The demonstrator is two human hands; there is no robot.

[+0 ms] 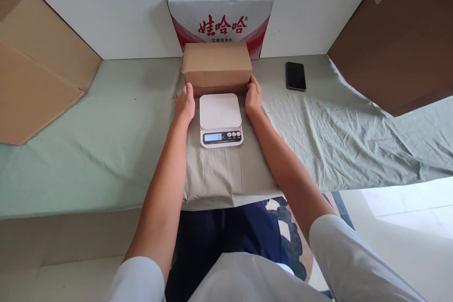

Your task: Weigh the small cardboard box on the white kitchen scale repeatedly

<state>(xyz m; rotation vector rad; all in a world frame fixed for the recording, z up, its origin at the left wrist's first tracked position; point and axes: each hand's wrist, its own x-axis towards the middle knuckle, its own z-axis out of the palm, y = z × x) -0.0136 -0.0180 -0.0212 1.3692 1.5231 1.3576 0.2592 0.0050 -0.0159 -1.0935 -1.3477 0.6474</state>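
Observation:
A closed brown cardboard box stands at the back of the cloth-covered table. My left hand grips its left side near the front corner, thumb towards me. On the opposite side, my right hand presses against the box's right front corner. Between my forearms, just in front of the box, lies a white kitchen scale. Its lit display reads 0, and no object rests on its platform. Parts of my fingers are hidden behind the sides of the box.
Behind the box is a white and red printed carton with Chinese lettering. A black phone lies to the right on the green tablecloth. Large cardboard pieces stand at the left and right.

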